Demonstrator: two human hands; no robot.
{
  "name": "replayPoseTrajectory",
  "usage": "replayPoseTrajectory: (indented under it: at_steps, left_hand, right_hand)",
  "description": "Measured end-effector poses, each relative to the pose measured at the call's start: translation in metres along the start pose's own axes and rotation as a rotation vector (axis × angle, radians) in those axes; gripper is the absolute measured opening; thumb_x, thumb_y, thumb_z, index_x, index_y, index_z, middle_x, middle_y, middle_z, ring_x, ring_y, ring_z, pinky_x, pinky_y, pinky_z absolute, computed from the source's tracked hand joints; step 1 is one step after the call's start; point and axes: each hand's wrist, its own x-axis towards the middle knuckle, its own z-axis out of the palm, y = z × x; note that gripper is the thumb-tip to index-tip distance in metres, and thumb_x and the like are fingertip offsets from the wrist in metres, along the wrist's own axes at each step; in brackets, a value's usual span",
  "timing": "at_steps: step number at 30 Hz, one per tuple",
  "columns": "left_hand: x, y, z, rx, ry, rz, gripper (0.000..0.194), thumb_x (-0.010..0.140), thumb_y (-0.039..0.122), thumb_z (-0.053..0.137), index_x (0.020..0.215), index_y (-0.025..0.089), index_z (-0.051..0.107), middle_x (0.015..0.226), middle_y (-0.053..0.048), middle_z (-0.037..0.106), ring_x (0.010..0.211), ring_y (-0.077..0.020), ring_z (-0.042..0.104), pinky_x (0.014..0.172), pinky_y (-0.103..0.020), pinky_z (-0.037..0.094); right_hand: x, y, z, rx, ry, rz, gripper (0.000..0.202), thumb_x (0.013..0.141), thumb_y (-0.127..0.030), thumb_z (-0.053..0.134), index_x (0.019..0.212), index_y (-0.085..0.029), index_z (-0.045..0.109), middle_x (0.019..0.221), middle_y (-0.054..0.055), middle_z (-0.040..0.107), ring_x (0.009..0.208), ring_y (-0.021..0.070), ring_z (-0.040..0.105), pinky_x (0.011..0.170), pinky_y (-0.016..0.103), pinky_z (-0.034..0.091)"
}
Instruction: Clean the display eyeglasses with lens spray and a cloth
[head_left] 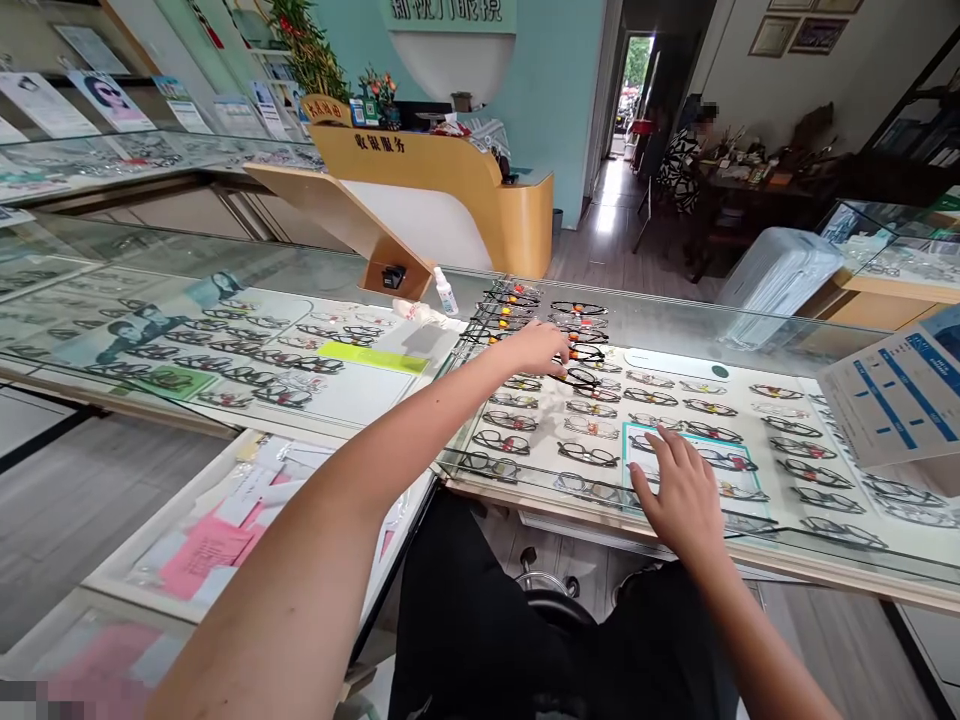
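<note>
My left hand (536,348) reaches across the glass counter (667,310), fingers curled down and closed at the near end of a dark-framed pair of eyeglasses (581,379). Other eyeglasses with small orange and yellow tags lie around it on the glass: a column of folded frames (499,310) to its left and a black pair (577,308) beyond. My right hand (679,490) rests with fingers spread on the glass at the near side, holding nothing. Beneath it, inside the case, are a teal-bordered card (637,490) and rows of eyeglasses (709,408).
A white spray bottle (445,292) and a crumpled tissue (416,313) stand left of the frames. A wooden stand (352,215) leans behind them. An open drawer of papers (202,550) is at lower left, a printed card (900,390) at right. Someone sits far back (679,160).
</note>
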Motion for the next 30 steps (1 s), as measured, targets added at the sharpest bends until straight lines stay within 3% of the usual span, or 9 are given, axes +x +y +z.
replayPoseTrajectory:
  at_steps: [6,19,26,30]
  left_hand:
    - [0.012,0.005,-0.001,-0.019,0.006,0.052,0.024,0.094,0.046,0.072,0.101,0.028,0.088,0.129,-0.007,0.082,0.126,-0.0307,0.059,0.108,-0.044,0.038]
    - [0.009,0.019,0.002,0.002,-0.035,0.022,0.015,0.084,0.029,0.074,0.087,0.022,0.086,0.100,-0.015,0.082,0.122,-0.0345,0.052,0.103,-0.047,0.033]
    - [-0.020,0.026,-0.004,-0.059,-0.064,-0.004,0.012,0.086,0.026,0.073,0.085,0.020,0.082,0.116,-0.013,0.079,0.124,-0.0328,0.051,0.104,-0.046,0.034]
    - [-0.065,0.028,-0.022,-0.138,0.006,0.033,0.017,0.096,0.034,0.070,0.092,0.022,0.082,0.125,-0.010,0.077,0.128,-0.0332,0.050,0.112,-0.048,0.032]
  right_hand:
    - [0.000,-0.001,-0.001,-0.007,-0.003,0.008,0.049,0.114,-0.048,0.046,0.148,-0.017,0.061,0.158,0.018,0.065,0.147,0.0405,0.058,0.114,0.057,0.050]
    - [0.001,-0.001,-0.006,-0.019,-0.016,0.024,0.049,0.114,-0.050,0.043,0.148,-0.018,0.061,0.157,0.017,0.066,0.146,0.0392,0.059,0.114,0.056,0.051]
    - [0.000,0.000,-0.006,-0.030,-0.013,0.033,0.051,0.114,-0.051,0.044,0.149,-0.019,0.062,0.160,0.015,0.065,0.146,0.0391,0.060,0.113,0.057,0.052]
    - [0.000,0.002,-0.005,-0.031,-0.004,0.022,0.054,0.113,-0.054,0.042,0.148,-0.018,0.063,0.159,0.016,0.066,0.144,0.0396,0.061,0.112,0.057,0.053]
